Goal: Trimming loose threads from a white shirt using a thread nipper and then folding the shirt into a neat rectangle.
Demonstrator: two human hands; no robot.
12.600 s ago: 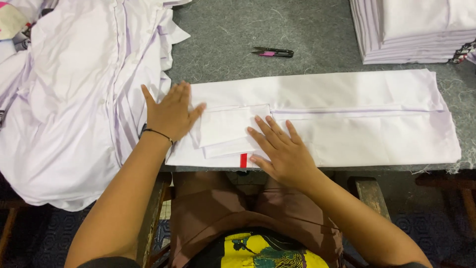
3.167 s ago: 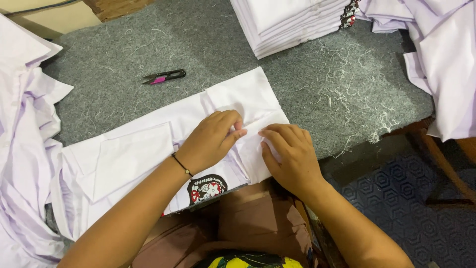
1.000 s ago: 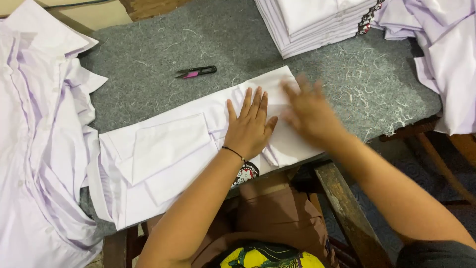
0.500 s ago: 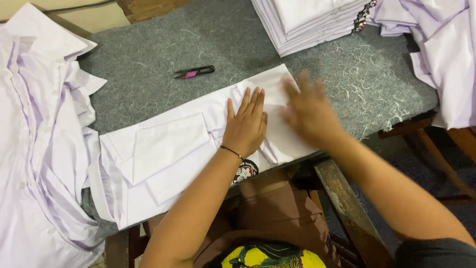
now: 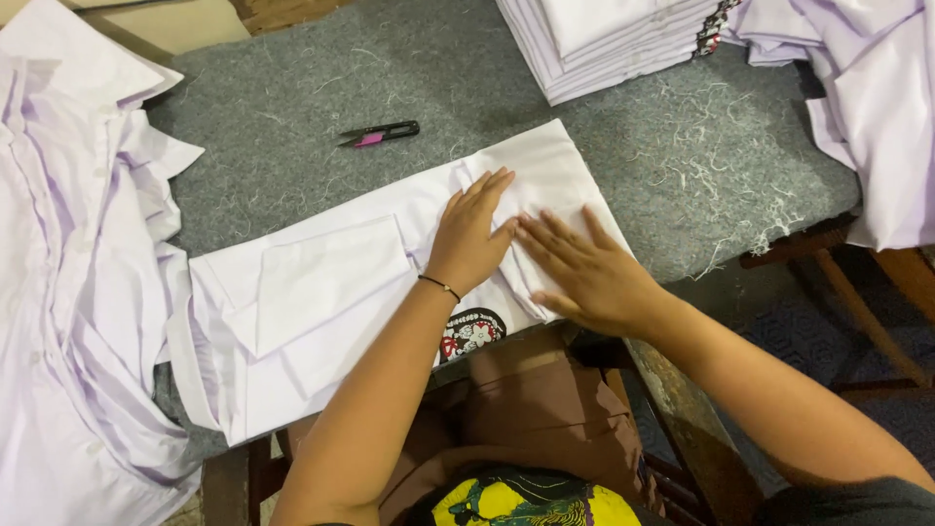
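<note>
At the near edge of the grey felt worktop (image 5: 292, 88), both hands press flat on a half-folded white shirt (image 5: 321, 292), seen from the head camera. The right hand (image 5: 589, 273), a blur at the shirt's far-right end half a second ago, has now settled palm down with fingers spread wide, holding nothing; the left hand (image 5: 472, 234) stays where it was, fingers together and flat just beside it, a thin black band at its wrist. The fold at that end now lies closed and smoothed under both palms. An embroidered badge (image 5: 472, 331) shows at the shirt's near edge, overhanging the worktop. A black-and-pink thread snipper (image 5: 380, 132) lies untouched toward the far edge. Folded white shirts (image 5: 604, 39) stack at the far-right corner; loose shirts (image 5: 68, 273) heap along the left edge, more (image 5: 877, 107) at the right. Thread scraps litter the felt.
</note>
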